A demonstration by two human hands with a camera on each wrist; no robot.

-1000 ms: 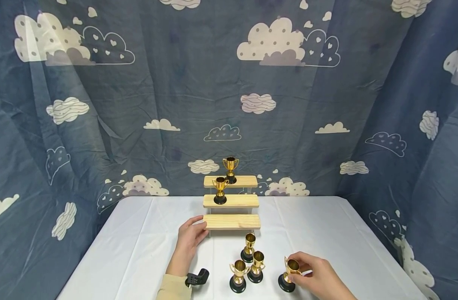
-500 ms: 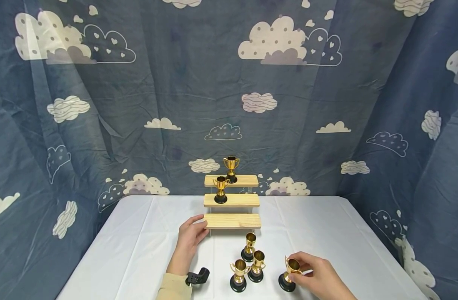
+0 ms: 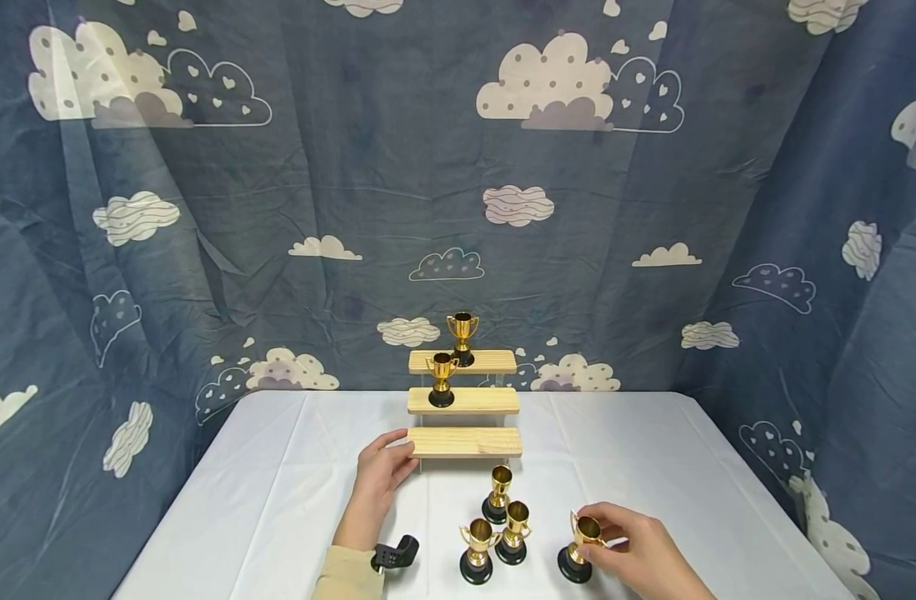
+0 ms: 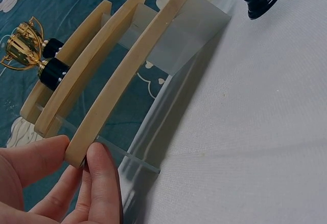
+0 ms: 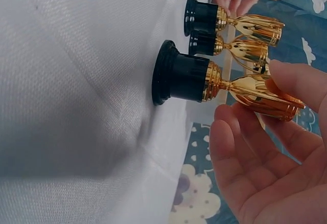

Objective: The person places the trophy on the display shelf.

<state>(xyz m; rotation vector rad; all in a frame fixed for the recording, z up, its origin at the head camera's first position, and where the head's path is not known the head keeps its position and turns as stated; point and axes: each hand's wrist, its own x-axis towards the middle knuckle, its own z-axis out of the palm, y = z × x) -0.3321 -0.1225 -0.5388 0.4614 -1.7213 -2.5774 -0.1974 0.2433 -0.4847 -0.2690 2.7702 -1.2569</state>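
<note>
My left hand (image 3: 381,477) pinches the left end of the lowest wooden step (image 4: 125,83) of a three-step display stand, thumb above and fingers beneath in the left wrist view. At the right, my right hand (image 3: 633,542) holds a small gold trophy cup (image 5: 255,92) by its bowl, thumb on one side and fingers on the other. This trophy stands upright, its black base (image 5: 186,76) right at the white cloth. To its left are three more gold trophies: a front one (image 3: 478,550), a middle one (image 3: 514,533) and a back one (image 3: 498,493).
One trophy (image 3: 441,382) stands on the left of the middle step (image 3: 480,402); another trophy (image 3: 463,337) is on the top step (image 3: 495,362). Clear side supports (image 4: 194,29) carry the steps. A blue cloud-print curtain (image 3: 382,167) hangs behind the white-covered table (image 3: 277,500).
</note>
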